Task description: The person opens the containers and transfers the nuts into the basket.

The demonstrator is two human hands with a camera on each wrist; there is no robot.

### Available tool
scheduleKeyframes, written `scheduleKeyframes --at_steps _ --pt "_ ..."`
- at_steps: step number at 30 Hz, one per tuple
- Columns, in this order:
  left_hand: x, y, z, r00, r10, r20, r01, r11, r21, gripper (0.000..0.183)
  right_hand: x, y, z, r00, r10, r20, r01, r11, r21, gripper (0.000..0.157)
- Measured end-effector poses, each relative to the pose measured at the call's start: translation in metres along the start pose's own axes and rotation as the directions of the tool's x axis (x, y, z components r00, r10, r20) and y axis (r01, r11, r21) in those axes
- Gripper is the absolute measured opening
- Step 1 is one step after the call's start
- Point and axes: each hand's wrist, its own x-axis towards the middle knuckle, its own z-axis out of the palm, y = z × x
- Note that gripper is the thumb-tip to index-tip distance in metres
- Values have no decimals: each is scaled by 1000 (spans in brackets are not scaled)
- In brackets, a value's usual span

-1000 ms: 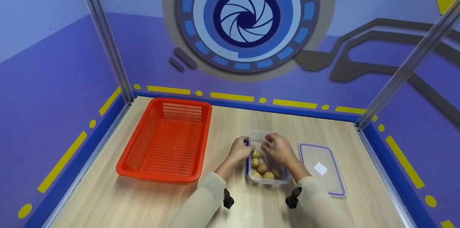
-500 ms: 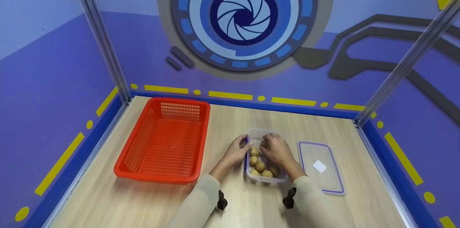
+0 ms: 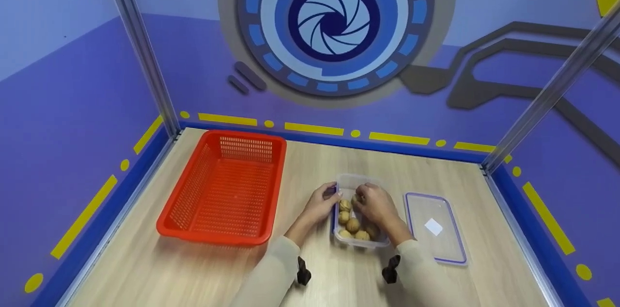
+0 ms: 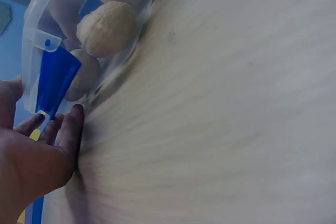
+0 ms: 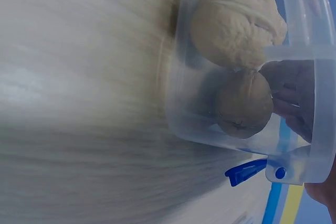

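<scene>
A clear plastic food container (image 3: 361, 244) stands on the table with several walnuts (image 3: 353, 224) inside. My left hand (image 3: 319, 204) holds its left wall, thumb at the rim and fingers outside near the blue latch (image 4: 55, 80). My right hand (image 3: 377, 204) reaches down into the far half, fingers bent around a walnut (image 5: 244, 103). Through the clear wall in the right wrist view, the fingers (image 5: 291, 95) show against that walnut. The back of the hand partly covers it in the head view.
A red plastic basket (image 3: 278, 191) stands at the left of the wooden table (image 3: 310, 161). The container's clear lid (image 3: 448, 244), blue-rimmed with a white label, lies flat at the right, partly under the right sleeve. Printed panels close off the back and sides.
My right hand has sunk lower into the container and its fingers have closed in on a walnut. The left hand stays at the left wall.
</scene>
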Motion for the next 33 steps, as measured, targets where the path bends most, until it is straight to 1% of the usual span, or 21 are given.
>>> scheduleKeyframes --at_steps 5,14,20,25,27,30,33 --pt "-2 -6 3 999 -2 -40 0 999 -42 53 -3 1 3 1000 -15 -16 15 1000 3 11" --pt "0 -9 2 997 27 -69 -30 998 -50 51 -1 2 3 997 -55 -54 55 998 -8 11" --pt "-1 -11 2 997 14 -78 -19 998 -66 50 -2 1 2 999 -34 -33 34 999 -1 10" --pt "-3 -13 0 996 3 -87 -9 998 -68 50 -2 0 5 999 -35 -24 35 999 5 10" --pt "-3 -12 0 996 12 -93 -18 998 -68 49 0 -1 5 999 -37 -26 37 999 11 10" --pt "-2 -11 3 994 31 -104 -39 996 -76 49 1 0 2 1000 -16 -19 17 999 33 11" --pt "-3 -13 6 994 32 -105 -41 995 -85 50 -1 3 0 1000 4 -7 -3 997 71 12"
